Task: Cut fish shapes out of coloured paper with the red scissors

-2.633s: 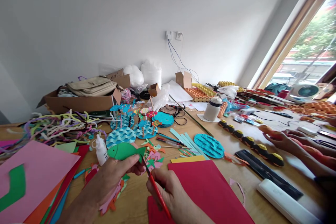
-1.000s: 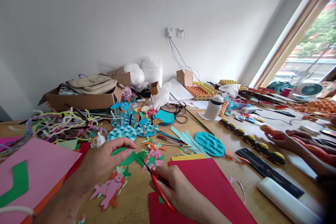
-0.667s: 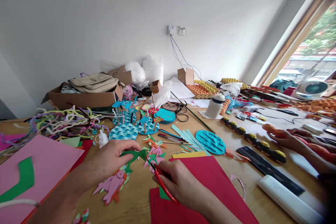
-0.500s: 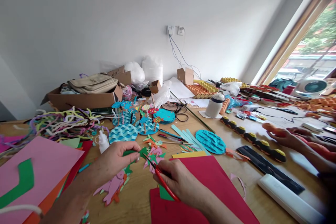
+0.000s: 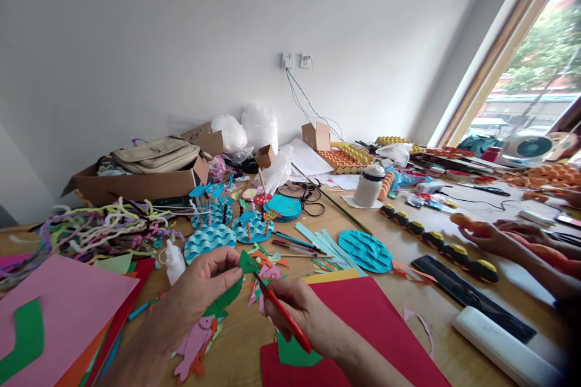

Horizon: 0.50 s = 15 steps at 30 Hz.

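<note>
Between the thumb and fingers of my left hand [image 5: 211, 281] is a piece of green paper [image 5: 229, 296], its pointed end sticking out toward the scissors. My right hand [image 5: 302, 308] is closed round the red-handled scissors [image 5: 288, 319], whose blade tips lie close to the green paper. Under my right hand a green sheet [image 5: 297, 352] rests on red paper [image 5: 367, 320]. Pink fish cutouts [image 5: 196, 341] lie below my left hand, and more pink, green and orange cut pieces [image 5: 267, 272] lie beyond the scissors.
A white glue bottle [image 5: 175, 263] and blue wavy discs [image 5: 209, 243] stand beyond my left hand. Pink paper [image 5: 68, 302] and pipe cleaners [image 5: 104, 230] are at left. At right are a white case [image 5: 499, 338], a black-and-yellow egg-carton strip [image 5: 431, 238] and another person's hands [image 5: 499, 242].
The green paper has turned, and more of it shows below my left fingers. The scissors have swung slightly and their tips sit a little lower. The whole view has shifted slightly.
</note>
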Available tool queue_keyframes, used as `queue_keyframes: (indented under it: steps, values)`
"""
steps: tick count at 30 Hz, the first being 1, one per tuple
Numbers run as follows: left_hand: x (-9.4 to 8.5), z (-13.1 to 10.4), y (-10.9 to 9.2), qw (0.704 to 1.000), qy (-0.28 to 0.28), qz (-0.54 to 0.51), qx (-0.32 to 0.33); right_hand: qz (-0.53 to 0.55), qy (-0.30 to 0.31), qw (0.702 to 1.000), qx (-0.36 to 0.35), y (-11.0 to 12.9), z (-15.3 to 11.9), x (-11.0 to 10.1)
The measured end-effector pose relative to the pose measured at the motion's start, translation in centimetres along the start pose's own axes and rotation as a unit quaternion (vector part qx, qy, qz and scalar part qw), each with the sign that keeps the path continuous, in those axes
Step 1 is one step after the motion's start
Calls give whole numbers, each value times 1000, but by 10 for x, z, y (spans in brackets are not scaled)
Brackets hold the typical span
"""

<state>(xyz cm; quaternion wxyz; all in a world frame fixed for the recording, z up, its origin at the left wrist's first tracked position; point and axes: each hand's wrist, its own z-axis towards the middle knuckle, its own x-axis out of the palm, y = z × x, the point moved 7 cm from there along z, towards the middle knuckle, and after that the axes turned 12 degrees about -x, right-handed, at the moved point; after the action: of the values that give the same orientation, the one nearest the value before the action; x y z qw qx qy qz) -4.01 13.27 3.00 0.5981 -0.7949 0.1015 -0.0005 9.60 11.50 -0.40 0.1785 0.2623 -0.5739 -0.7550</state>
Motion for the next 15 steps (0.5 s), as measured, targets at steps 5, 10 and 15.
queue_keyframes:
  steps: [5, 10, 15]
  values:
    - [1, 3, 5, 1000, -23, -14, 12, 117, -52, 992, 2, -11, 3, 11]
    - [5, -4, -1, 996, -65, -7, 52, 162, -67, 984, 7, -17, 4, 20]
    - [14, -2, 2, 999, -14, -11, 27, 188, -79, 979, 12, -18, 3, 24]
